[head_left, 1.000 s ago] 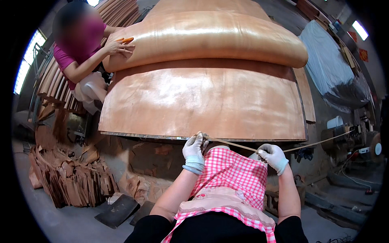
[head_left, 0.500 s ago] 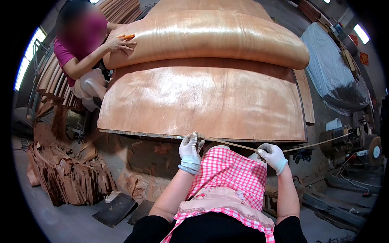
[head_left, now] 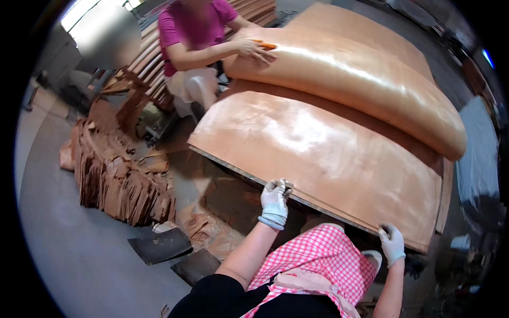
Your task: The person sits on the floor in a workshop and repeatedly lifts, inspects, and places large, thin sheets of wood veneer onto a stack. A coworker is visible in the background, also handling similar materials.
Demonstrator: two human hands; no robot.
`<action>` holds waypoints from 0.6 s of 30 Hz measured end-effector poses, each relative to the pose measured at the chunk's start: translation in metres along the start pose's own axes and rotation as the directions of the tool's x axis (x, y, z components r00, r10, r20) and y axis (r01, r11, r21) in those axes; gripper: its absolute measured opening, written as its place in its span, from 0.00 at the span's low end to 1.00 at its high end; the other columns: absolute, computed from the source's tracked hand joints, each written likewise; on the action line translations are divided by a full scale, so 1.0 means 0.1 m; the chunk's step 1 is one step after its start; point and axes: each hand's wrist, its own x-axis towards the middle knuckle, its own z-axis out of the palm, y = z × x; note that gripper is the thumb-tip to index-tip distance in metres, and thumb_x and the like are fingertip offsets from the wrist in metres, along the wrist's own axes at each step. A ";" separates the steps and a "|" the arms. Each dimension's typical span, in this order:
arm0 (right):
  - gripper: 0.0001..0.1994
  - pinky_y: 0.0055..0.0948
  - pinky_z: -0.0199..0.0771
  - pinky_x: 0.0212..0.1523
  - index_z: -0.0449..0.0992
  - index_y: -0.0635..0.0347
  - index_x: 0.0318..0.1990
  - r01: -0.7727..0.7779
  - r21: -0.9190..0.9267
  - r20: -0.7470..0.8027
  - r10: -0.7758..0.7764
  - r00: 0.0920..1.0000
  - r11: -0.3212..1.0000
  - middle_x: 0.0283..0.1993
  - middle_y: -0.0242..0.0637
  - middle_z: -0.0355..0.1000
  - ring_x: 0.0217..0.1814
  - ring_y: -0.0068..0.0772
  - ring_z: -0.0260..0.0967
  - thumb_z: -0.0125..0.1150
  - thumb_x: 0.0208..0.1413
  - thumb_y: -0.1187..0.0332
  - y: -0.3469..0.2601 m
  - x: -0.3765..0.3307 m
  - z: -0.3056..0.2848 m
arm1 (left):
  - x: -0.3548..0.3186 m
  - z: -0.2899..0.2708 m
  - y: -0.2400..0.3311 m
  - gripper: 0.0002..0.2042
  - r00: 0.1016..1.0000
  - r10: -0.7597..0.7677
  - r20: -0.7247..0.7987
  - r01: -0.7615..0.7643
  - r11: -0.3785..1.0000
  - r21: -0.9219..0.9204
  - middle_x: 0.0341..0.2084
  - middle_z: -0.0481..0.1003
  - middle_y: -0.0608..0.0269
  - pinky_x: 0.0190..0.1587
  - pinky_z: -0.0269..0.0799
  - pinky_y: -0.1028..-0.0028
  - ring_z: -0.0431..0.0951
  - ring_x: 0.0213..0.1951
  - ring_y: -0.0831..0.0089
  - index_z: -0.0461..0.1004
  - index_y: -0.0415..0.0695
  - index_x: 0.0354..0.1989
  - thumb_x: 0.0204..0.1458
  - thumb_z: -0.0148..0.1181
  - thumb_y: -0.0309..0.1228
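Both my hands wear white gloves with darkened fingertips. At the near edge of a reddish-brown veneer sheet [head_left: 318,153], my left hand [head_left: 274,200] is closed in a pinch on one end of a thin wooden strip [head_left: 335,208]. Farther right along the same edge, my right hand [head_left: 392,244] pinches the strip too, close to the sheet's near right corner. Between the hands the strip runs along the sheet's border; whether it touches the sheet I cannot tell. The far part of the veneer is turned back in a big glossy roll [head_left: 350,79].
A co-worker in a purple shirt [head_left: 185,53] rests a hand [head_left: 260,52] with an orange object on the roll's left end. Stacked veneer scraps [head_left: 124,169] stand left on the floor, near dark flat boards [head_left: 159,245]. A plastic-covered pile [head_left: 480,153] is at right.
The view has swung left and tilted. My hands have moved farther apart, and the strip between them has come up from in front of my apron to the sheet's edge.
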 end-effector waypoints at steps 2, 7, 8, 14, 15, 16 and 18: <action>0.11 0.30 0.73 0.46 0.78 0.66 0.43 -0.022 -0.009 0.093 0.023 0.995 1.000 0.38 0.44 0.77 0.41 0.35 0.75 0.61 0.55 0.68 0.15 0.07 -0.08 | 0.31 -0.19 0.30 0.05 0.988 0.148 -0.046 -0.144 0.987 0.074 0.26 0.76 0.64 0.29 0.76 0.76 0.78 0.27 0.74 0.71 0.46 0.31 0.57 0.57 0.23; 0.09 0.31 0.72 0.38 0.78 0.68 0.36 -0.019 -0.136 0.149 0.040 0.988 0.990 0.31 0.42 0.76 0.33 0.34 0.73 0.57 0.57 0.70 0.46 0.22 -0.28 | 1.17 -0.76 1.18 0.06 0.816 0.560 -0.144 -0.483 0.797 0.362 0.22 0.75 0.66 0.26 0.69 0.79 0.73 0.24 0.79 0.71 0.45 0.28 0.56 0.59 0.23; 0.09 0.31 0.72 0.38 0.77 0.68 0.36 -0.046 -0.128 0.156 0.066 0.986 0.991 0.31 0.41 0.76 0.32 0.34 0.73 0.57 0.57 0.70 0.51 0.21 -0.32 | 1.32 -0.84 1.35 0.07 0.749 0.644 -0.159 -0.544 0.733 0.408 0.21 0.75 0.67 0.25 0.66 0.79 0.70 0.22 0.81 0.71 0.44 0.26 0.56 0.59 0.24; 0.09 0.29 0.72 0.38 0.77 0.67 0.34 -0.054 -0.242 -0.116 0.026 0.993 0.969 0.29 0.38 0.76 0.33 0.31 0.72 0.59 0.56 0.68 1.23 0.17 -0.50 | 2.02 -1.11 2.04 0.06 0.595 0.790 -0.148 -0.417 0.461 0.784 0.27 0.78 0.63 0.38 0.72 0.74 0.74 0.29 0.75 0.79 0.38 0.32 0.49 0.67 0.28; 0.09 0.30 0.71 0.35 0.76 0.68 0.32 -0.025 -0.242 -0.186 -0.021 0.982 0.970 0.27 0.39 0.75 0.31 0.31 0.72 0.61 0.54 0.68 1.38 0.23 -0.44 | 2.15 -1.28 2.13 0.07 0.544 0.827 -0.146 -0.361 0.387 0.848 0.31 0.78 0.61 0.40 0.72 0.72 0.76 0.32 0.72 0.80 0.39 0.32 0.48 0.68 0.29; 0.10 0.32 0.71 0.37 0.76 0.68 0.33 -0.072 -0.269 -0.136 0.036 0.990 0.961 0.29 0.41 0.75 0.32 0.33 0.72 0.61 0.54 0.68 1.36 0.24 -0.44 | 2.23 -1.33 2.16 0.08 0.498 0.857 -0.132 -0.302 0.314 0.900 0.34 0.79 0.58 0.42 0.73 0.70 0.78 0.35 0.68 0.81 0.40 0.32 0.46 0.69 0.30; 0.11 0.34 0.72 0.41 0.75 0.70 0.35 -0.173 -0.330 -0.055 0.164 0.985 0.928 0.33 0.45 0.75 0.35 0.37 0.72 0.63 0.54 0.68 1.18 0.24 -0.43 | 2.28 -1.28 2.18 0.08 0.503 0.851 -0.151 -0.191 0.280 0.941 0.37 0.78 0.56 0.45 0.73 0.69 0.79 0.38 0.64 0.82 0.41 0.31 0.45 0.69 0.32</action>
